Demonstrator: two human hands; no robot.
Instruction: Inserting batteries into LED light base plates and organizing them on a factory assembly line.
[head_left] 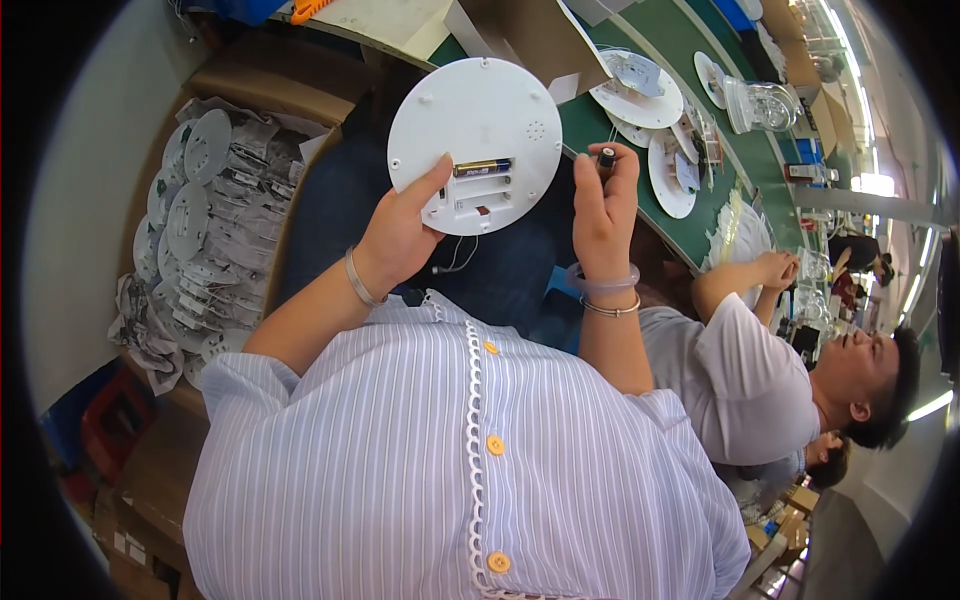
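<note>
My left hand (402,228) grips the lower left rim of a round white plastic base (455,115), thumb on its face. The face toward me has an uncovered battery compartment (483,205). One dark battery with a gold end (482,168) lies in the top slot, and the slots below it show bare. To the right, apart from the base, my right hand (605,215) pinches another dark battery (606,157) between thumb and fingers, its end toward me. A thin wire (455,258) hangs under the base.
A cardboard box (285,95) at left holds several similar white discs (187,222) among paper. On the green table (655,205) lie more white disc assemblies (670,175) and a clear dome (762,105). An open carton (530,35) stands ahead. A co-worker (740,385) sits close at right.
</note>
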